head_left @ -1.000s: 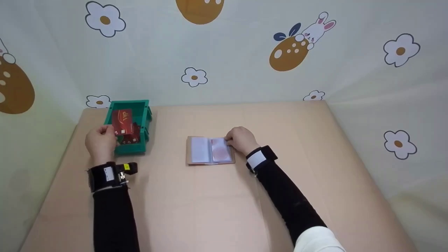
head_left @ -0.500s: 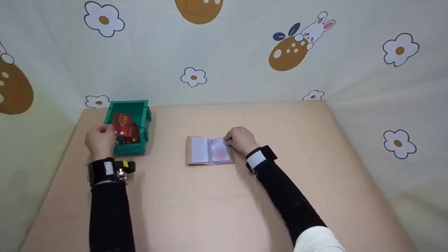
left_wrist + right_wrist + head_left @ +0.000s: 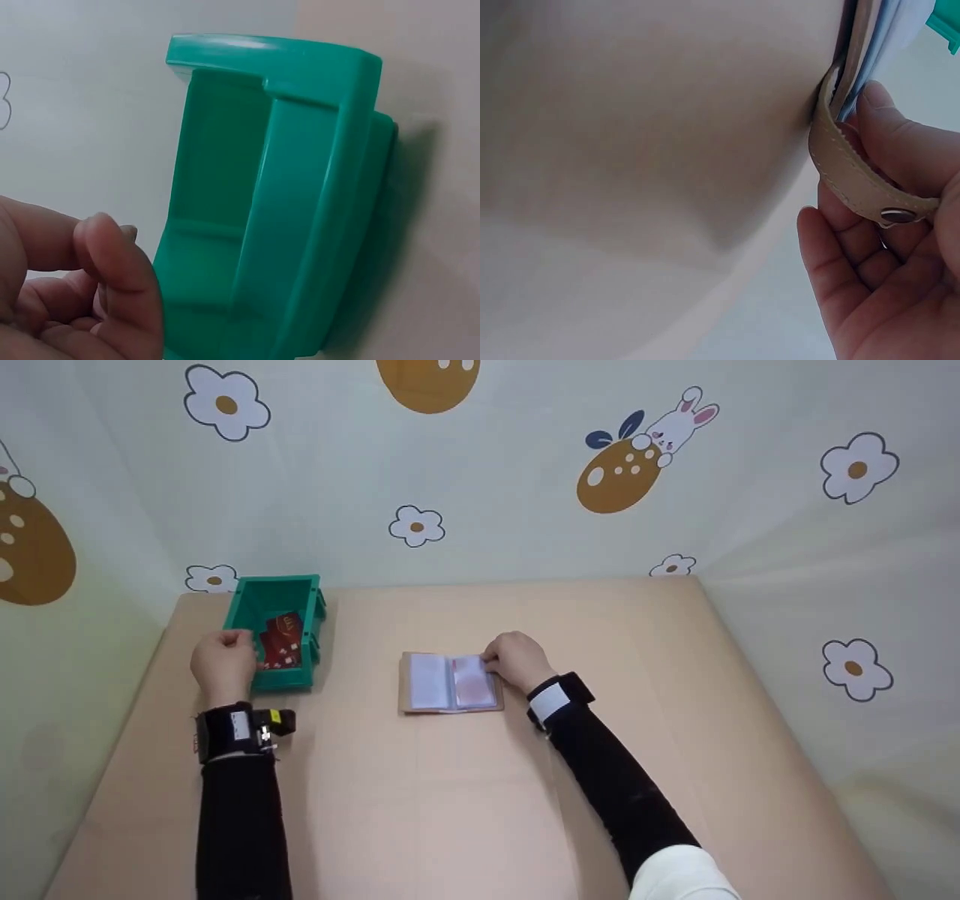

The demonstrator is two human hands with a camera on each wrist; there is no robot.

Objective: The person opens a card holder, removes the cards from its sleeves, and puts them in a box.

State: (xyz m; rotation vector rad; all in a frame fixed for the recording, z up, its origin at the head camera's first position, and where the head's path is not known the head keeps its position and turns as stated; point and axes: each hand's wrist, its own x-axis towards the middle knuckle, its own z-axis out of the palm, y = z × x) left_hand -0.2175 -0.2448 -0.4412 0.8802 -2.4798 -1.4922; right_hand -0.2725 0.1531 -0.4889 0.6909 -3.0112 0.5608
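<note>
- On the left of the beige table (image 3: 450,802), near the patterned backdrop (image 3: 510,472), stood a green bin (image 3: 282,682) with red cards (image 3: 283,645) overlapping in its near part, gold lettering on one.
- At the bin's near left corner was the left hand (image 3: 223,666), thumb and forefinger together, the other fingers curled; whether it touched the bin could not be told.
- Around the middle of the table lay a tan card holder (image 3: 429,682), opened out, its right page bearing a pinkish patch.
- By the holder's right edge, the right hand (image 3: 519,660) pinched that side, thumb against the page edges and a stitched strap (image 3: 847,174) with a metal snap (image 3: 898,215) curving past the fingers.
- Across the table, the two hands were well apart.
</note>
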